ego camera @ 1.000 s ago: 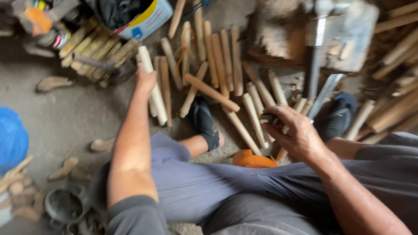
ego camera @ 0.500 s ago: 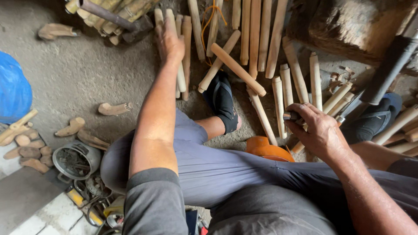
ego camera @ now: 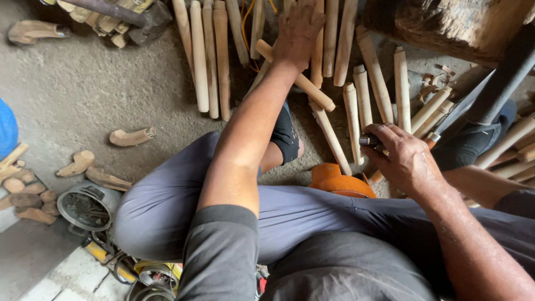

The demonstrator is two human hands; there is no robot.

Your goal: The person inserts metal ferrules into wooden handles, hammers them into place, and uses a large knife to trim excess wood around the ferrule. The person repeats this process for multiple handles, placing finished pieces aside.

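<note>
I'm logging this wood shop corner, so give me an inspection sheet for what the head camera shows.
Surface: grey concrete floor, dusty.
Job's things: pale wooden sticks in rows; one diagonal stick under the left hand.
Clutter: carved wood offcuts, round metal part, orange object.
Hands: left hand flat on sticks; right hand gripping a dark-handled tool.
Cables: orange cord among sticks.
Surroundings: wooden block, upper right.

From my feed, the left hand (ego camera: 298,34) covers the pale wooden sticks (ego camera: 329,39) beneath it, so I can't tell which 1 it grips. The right hand (ego camera: 404,159) hides most of a dark-handled tool (ego camera: 369,140). The wooden block (ego camera: 446,22) runs off the top edge.
</note>
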